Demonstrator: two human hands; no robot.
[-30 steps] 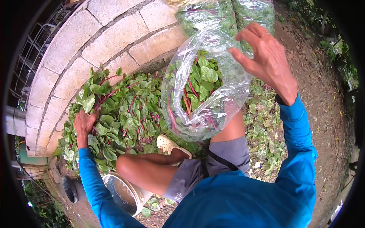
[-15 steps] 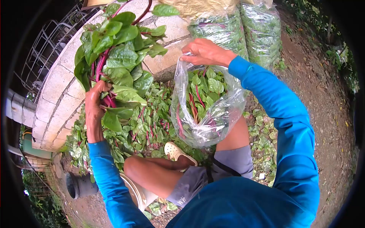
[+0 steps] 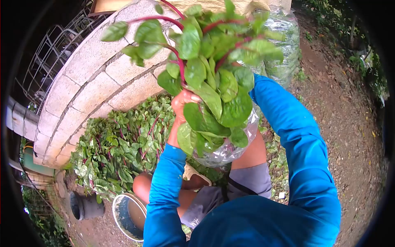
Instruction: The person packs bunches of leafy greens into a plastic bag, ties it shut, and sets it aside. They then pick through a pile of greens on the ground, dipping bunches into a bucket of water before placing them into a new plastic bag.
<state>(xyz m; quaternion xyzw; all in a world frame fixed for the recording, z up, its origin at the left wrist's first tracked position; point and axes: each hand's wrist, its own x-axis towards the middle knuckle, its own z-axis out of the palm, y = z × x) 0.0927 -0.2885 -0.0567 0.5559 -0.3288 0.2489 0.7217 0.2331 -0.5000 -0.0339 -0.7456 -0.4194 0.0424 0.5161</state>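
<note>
Red-stemmed greens bunch point(image 3: 205, 61) is hovering over clear plastic bag point(image 3: 240, 142) | left grip point(image 3: 183, 107) is clenching its stems | right grip is hiding behind leaves — cannot tell | greens pile point(image 3: 119, 152) is lying by brick wall point(image 3: 94, 78)

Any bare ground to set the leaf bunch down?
Free: brown dirt ground right of the blue right sleeve. Crowded: heap of red-stemmed green leaves fills the space between pale block wall and knee; white round bucket below it.

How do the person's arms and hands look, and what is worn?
The left sleeve and right sleeve are long and bright blue; the left ends at the wrist. The left hand is bare, ungloved. The leafy bunch hides the right hand.
</note>
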